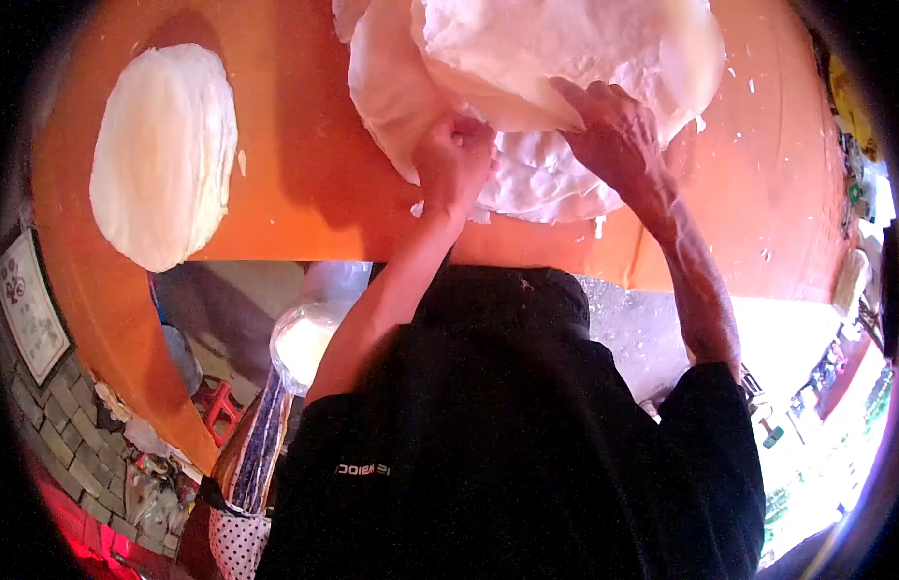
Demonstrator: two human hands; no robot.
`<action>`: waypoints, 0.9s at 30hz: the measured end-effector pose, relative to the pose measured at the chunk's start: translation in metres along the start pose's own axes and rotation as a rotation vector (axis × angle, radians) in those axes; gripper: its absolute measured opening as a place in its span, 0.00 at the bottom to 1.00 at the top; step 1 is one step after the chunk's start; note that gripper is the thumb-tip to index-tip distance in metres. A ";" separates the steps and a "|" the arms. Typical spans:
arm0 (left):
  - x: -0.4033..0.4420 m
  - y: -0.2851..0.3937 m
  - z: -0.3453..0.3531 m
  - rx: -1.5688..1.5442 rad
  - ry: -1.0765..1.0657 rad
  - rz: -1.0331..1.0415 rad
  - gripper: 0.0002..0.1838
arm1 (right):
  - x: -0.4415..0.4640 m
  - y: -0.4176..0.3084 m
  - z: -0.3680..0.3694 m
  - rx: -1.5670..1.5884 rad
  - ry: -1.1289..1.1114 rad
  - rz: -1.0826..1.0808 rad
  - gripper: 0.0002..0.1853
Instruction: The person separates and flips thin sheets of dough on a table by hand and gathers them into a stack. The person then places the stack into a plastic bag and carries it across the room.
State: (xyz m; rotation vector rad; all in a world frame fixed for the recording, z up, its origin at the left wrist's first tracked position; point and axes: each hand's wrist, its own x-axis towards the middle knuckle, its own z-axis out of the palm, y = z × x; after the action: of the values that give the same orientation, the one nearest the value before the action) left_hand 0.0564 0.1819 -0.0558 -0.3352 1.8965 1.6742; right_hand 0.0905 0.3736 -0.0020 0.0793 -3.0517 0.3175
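A large pile of thin, pale, floppy round sheets [556, 184], like thin flatbreads, lies on the orange table at the top. My left hand [454, 159] is closed at the near edge of the pile, its fingers curled on the lifted rim of the upper sheet [507, 106]. To its right, my right hand [614, 130] pinches the same rim between thumb and fingers. The rim hangs in a fold between my hands, with wrinkled sheets below it. Fingertips of both hands are partly hidden.
A smaller oval stack of pale sheets [164, 159] lies at the left of the orange table [295, 213]. Below the table edge are a round white container [304, 343], a red stool [219, 411] and striped cloth [261, 449]. A framed sign [32, 309] stands far left.
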 end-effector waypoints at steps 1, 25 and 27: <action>0.001 0.000 0.000 -0.031 0.045 0.042 0.07 | -0.002 0.001 0.002 -0.010 0.019 -0.021 0.16; 0.006 0.024 0.001 -0.717 -0.255 -0.034 0.08 | 0.005 -0.024 0.009 0.207 0.072 0.090 0.16; 0.011 0.018 0.002 -0.757 -0.194 -0.032 0.06 | 0.014 -0.018 0.000 0.230 -0.013 0.068 0.16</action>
State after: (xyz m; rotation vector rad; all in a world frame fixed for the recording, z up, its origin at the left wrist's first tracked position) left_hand 0.0385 0.1890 -0.0477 -0.4650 1.0528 2.2574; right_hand 0.0780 0.3560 0.0031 -0.0101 -3.0218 0.6738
